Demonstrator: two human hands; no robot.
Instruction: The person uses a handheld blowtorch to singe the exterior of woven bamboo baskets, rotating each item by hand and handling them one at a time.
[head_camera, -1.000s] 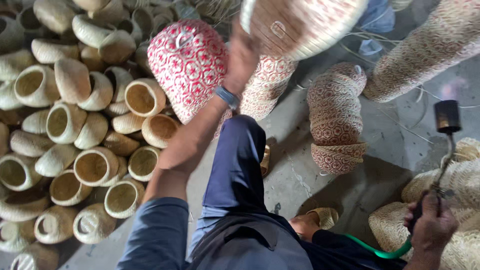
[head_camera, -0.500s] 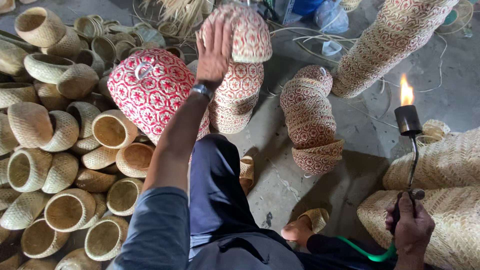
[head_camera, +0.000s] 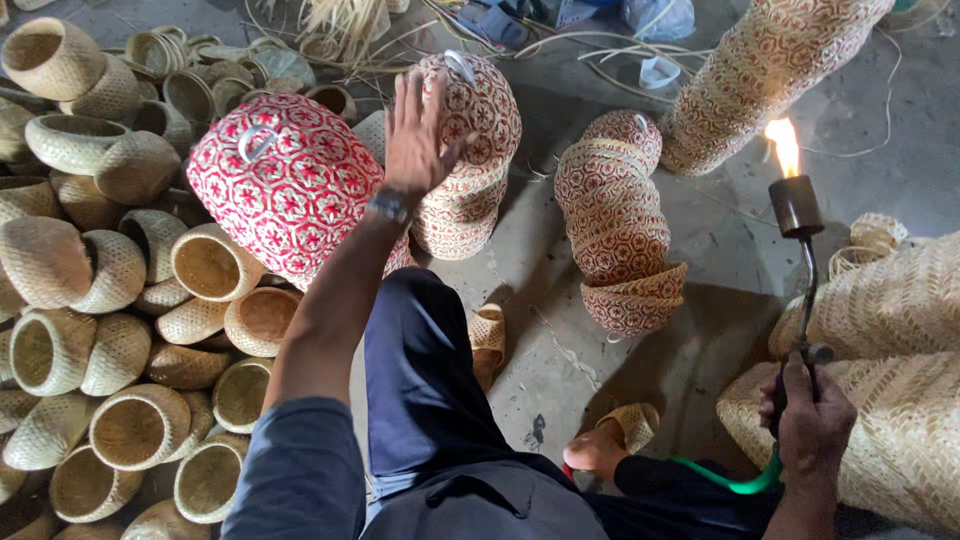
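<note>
The dome basket (head_camera: 478, 105) sits on top of a stack (head_camera: 462, 205) of like baskets on the floor (head_camera: 560, 330), rounded crown up, its metal ring (head_camera: 460, 65) on top and its long axis upright. The left hand (head_camera: 420, 135) lies flat on its near side, fingers spread open. Just left stands one red basket (head_camera: 285, 180) (ring up too). To the right is a second patterned stack (head_camera: 620, 240), tilted. The right hand (head_camera: 810, 415) is closed around one torch (head_camera: 798, 260), upright, its flame (head_camera: 783, 145) at the top. Plain baskets (head_camera: 120, 330), too many to count, crowd the left.
</note>
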